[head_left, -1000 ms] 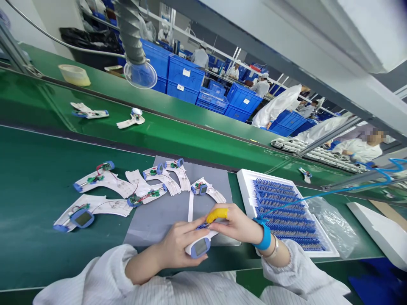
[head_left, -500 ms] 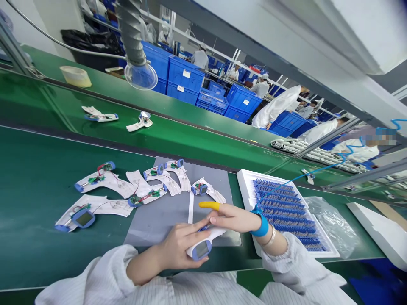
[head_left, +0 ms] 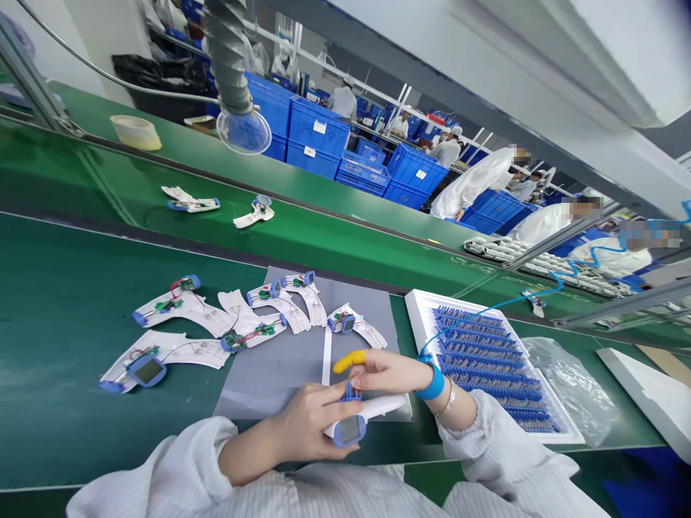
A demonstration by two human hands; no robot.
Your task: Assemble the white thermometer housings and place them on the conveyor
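My left hand [head_left: 313, 424] is wrapped round a white thermometer-gun shell with a blue-framed screen [head_left: 360, 420], held low over the grey mat [head_left: 270, 374]. My right hand [head_left: 386, 370], with a yellow cot on its forefinger and a blue wrist strap [head_left: 432, 381], pinches a small blue part [head_left: 350, 393] at the top of that shell. Several open shell halves with green circuit boards [head_left: 242, 327] lie spread on the mat and the green bench to the left. A white tray of blue parts [head_left: 486, 352] stands just right of my right hand.
A green conveyor belt [head_left: 324, 237] runs behind, carrying two shell assemblies [head_left: 227, 208]. A tape roll [head_left: 134, 132] and an extraction hose with a clear funnel [head_left: 242, 129] sit at the far left. Clear plastic bag [head_left: 572, 381], white foam block [head_left: 648, 396], blue crates and other workers beyond.
My right hand drew back towards me and its fingers closed on the small blue part at the shell's top. The two assemblies on the belt drifted to the right.
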